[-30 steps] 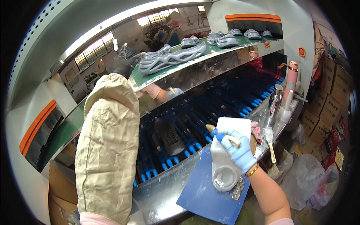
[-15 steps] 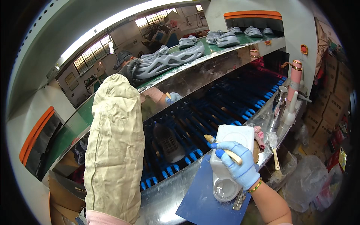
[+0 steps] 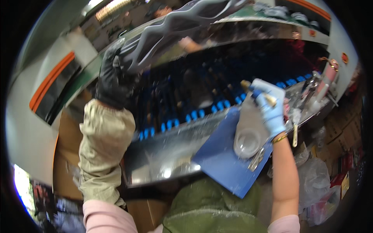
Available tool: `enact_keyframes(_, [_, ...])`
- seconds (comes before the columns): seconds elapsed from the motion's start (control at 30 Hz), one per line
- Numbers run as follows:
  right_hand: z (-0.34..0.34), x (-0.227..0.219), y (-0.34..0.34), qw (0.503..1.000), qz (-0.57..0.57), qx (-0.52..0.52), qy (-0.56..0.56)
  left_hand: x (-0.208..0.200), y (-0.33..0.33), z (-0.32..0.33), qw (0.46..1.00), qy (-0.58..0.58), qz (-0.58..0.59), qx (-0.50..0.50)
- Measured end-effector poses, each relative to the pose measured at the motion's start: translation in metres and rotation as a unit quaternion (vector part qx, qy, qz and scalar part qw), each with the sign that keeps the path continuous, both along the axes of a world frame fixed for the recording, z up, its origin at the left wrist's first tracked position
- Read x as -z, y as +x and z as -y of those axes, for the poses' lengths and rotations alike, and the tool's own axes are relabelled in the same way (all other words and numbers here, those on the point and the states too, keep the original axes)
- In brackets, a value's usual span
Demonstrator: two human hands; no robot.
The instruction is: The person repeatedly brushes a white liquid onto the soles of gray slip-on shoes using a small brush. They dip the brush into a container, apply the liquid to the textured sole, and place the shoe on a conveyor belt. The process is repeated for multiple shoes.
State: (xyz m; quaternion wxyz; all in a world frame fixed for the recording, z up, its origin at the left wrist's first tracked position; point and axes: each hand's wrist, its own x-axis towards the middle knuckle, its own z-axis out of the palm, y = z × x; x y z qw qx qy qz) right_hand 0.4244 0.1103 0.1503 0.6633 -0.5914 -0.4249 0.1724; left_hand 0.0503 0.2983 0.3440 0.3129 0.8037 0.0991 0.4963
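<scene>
We note: grey shoe [image 3: 186, 20], smooth, plastic-looking; brush handle [image 3: 271, 100], wooden-looking. We record: beige sleeve [image 3: 107, 126], creased matt cloth; ledge [image 3: 155, 155], glossy metal.

shoe [image 3: 173, 29]: grey | left glove [image 3: 114, 79]: black | right glove [image 3: 272, 116]: light blue

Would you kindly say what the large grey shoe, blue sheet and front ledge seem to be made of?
Grey shoe: probably moulded foam or rubber, satin, given its wavy openings, though blur leaves that open. Blue sheet: likely smooth plastic, thin with straight edges. Ledge: apparently shiny metal, with bright reflections.
</scene>
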Motion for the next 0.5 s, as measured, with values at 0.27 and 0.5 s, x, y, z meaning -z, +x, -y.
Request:
enact_keyframes(0.27, [0.006, -0.013, 0.003, 0.998, 0.043, -0.008, 0.054, 0.162, -0.121, 0.178, 0.727, -0.625, 0.284, -0.006])
enact_keyframes(0.5, [0.017, -0.017, 0.0, 0.998, 0.026, 0.013, 0.054, 0.31, -0.241, 0.186, 0.878, -0.295, -0.005, -0.378])
